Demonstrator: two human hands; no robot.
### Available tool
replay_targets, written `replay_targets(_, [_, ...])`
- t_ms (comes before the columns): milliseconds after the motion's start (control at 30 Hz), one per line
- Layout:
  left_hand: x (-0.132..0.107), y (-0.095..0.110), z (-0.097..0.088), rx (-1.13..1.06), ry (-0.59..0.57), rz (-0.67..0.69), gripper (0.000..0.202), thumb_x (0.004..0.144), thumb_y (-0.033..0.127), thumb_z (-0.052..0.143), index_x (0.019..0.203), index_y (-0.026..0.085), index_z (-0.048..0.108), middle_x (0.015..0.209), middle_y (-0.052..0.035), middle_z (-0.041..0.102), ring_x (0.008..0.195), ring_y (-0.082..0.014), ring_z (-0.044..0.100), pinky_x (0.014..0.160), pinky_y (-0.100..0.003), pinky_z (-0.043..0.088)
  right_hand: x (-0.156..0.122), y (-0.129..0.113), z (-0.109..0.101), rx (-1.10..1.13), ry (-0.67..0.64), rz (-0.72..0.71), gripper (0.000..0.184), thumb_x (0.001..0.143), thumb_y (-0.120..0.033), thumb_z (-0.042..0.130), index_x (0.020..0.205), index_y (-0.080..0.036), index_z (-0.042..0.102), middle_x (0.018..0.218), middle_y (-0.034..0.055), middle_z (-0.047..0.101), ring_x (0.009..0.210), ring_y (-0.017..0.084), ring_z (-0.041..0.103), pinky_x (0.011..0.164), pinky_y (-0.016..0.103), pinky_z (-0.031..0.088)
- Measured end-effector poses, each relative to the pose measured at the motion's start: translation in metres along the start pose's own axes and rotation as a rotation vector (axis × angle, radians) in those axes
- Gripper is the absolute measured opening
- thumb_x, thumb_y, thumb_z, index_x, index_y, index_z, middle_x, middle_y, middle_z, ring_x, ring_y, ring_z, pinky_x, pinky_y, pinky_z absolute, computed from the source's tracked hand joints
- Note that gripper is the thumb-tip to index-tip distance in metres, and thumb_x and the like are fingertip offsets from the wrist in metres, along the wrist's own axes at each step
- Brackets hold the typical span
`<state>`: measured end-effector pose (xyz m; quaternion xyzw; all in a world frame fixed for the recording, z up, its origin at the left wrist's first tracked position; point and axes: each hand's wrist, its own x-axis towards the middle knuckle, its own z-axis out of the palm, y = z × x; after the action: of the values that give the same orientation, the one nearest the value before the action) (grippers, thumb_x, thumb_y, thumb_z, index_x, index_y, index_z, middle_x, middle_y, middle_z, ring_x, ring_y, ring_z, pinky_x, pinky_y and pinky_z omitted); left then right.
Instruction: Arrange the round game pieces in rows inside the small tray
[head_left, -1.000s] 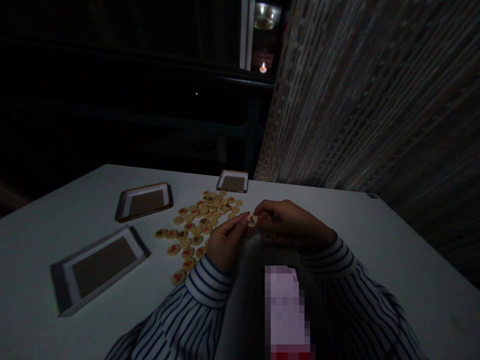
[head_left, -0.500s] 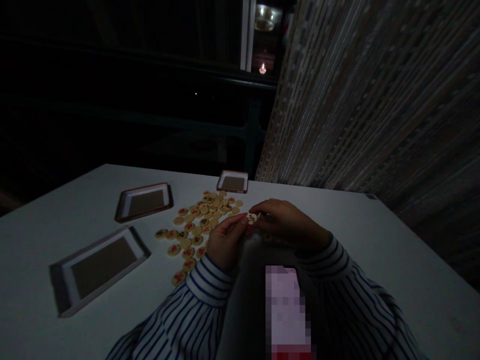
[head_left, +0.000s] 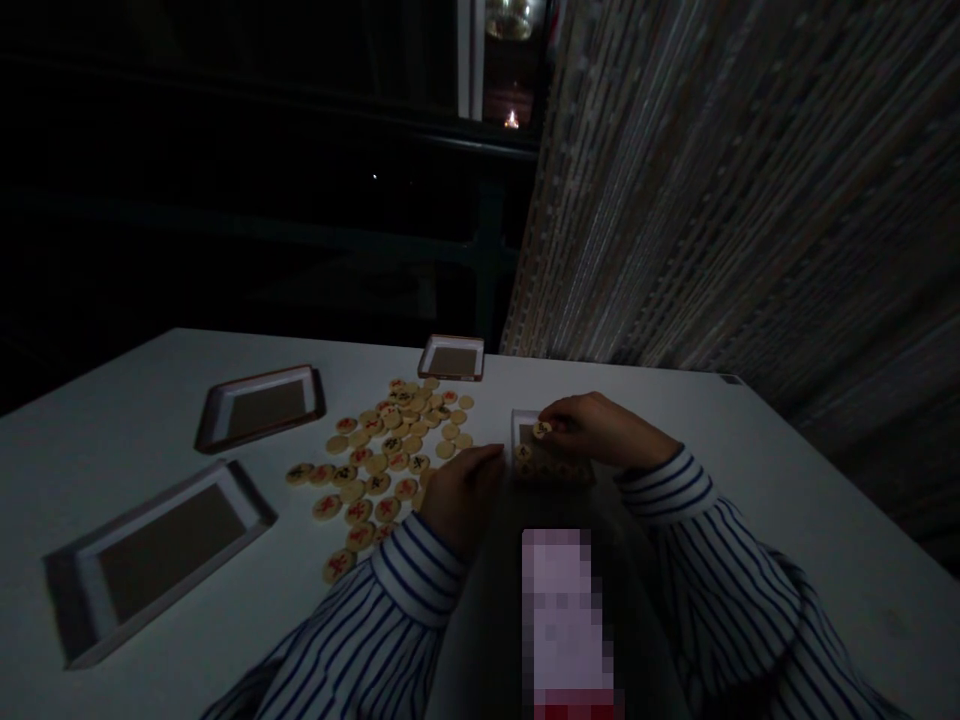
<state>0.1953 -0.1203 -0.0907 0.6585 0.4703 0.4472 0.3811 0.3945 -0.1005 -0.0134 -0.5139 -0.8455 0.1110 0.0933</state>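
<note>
on the worktop (head_left: 787, 480), in the head view, a round piece (head_left: 542, 429) sits pinched in the grip of the right hand (head_left: 611, 430), over the inside of a shallow tray (head_left: 515, 432) where other marked discs (head_left: 523, 453) lie. whether the round piece touches the tray's bottom, i cannot tell. the hold seems to catch only its edge, so a small twist of the fingertips could let it tip, turn over or land on a neighbour. the right hand also covers part of the tray; a disc hidden there could be nudged unseen, and the dim light makes the marks easy to misread. the left hand (head_left: 461, 490) is curled just beside the tray; i cannot tell whether its grip is closed on anything. its striped sleeve (head_left: 416, 570) lies so near the loose pile (head_left: 412, 445) that a backward sweep of the arm could drag pieces along and scatter them.
</note>
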Motion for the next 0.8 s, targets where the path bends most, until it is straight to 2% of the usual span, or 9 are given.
replay_targets(133, [-0.001,-0.005,0.002,0.39,-0.151,0.231,0.025,0.08,0.021,0.046,0.095,0.016,0.066,0.091,-0.0085,0.069,0.085,-0.0188,0.062,0.078,-0.033,0.049,0.003,0.012,0.008,-0.033,-0.096,0.052,0.024,0.078,-0.026,0.05,0.092,-0.016,0.067,0.079,0.0057,0.067,0.066,0.014,0.057,0.058,0.023,0.036])
replay_targets(233, [0.001,-0.011,0.006,0.571,-0.254,0.311,0.028,0.083,0.019,0.042,0.098,0.015,0.064,0.093,-0.009,0.068,0.087,-0.0191,0.061,0.079,-0.034,0.049,0.005,0.015,0.013,-0.067,-0.151,0.07,0.023,0.075,-0.021,0.051,0.091,-0.016,0.067,0.08,0.006,0.067,0.068,0.014,0.057,0.057,0.023,0.035])
replay_targets(300, [0.002,-0.015,0.008,0.647,-0.267,0.332,0.028,0.084,0.02,0.041,0.1,0.015,0.064,0.096,-0.0097,0.067,0.089,-0.0201,0.061,0.079,-0.035,0.048,0.007,0.016,0.016,-0.1,-0.178,0.077,0.022,0.073,-0.019,0.051,0.087,-0.017,0.067,0.078,0.0057,0.067,0.067,0.014,0.057,0.056,0.023,0.034])
replay_targets(500, [0.003,-0.016,0.013,0.775,-0.332,0.365,0.027,0.081,0.017,0.045,0.1,0.016,0.065,0.094,-0.0109,0.067,0.086,-0.0222,0.061,0.075,-0.036,0.049,0.008,0.016,0.02,-0.14,-0.225,0.111,0.018,0.074,-0.024,0.052,0.084,-0.018,0.067,0.076,0.0049,0.065,0.064,0.013,0.055,0.055,0.023,0.032])
replay_targets(667, [0.004,-0.015,0.012,0.779,-0.359,0.384,0.028,0.08,0.016,0.047,0.102,0.017,0.064,0.091,-0.0107,0.067,0.082,-0.0213,0.061,0.072,-0.035,0.048,0.009,0.018,0.022,-0.136,-0.243,0.114,0.02,0.074,-0.024,0.051,0.087,-0.02,0.066,0.081,0.0049,0.066,0.068,0.014,0.055,0.056,0.024,0.032])
replay_targets(800, [0.004,-0.019,0.015,0.774,-0.32,0.407,0.026,0.078,0.015,0.047,0.096,0.017,0.066,0.088,-0.011,0.067,0.08,-0.0214,0.061,0.071,-0.036,0.048,0.01,0.019,0.023,-0.122,-0.254,0.125,0.019,0.073,-0.025,0.052,0.085,-0.02,0.066,0.081,0.0047,0.065,0.068,0.014,0.055,0.055,0.024,0.032])
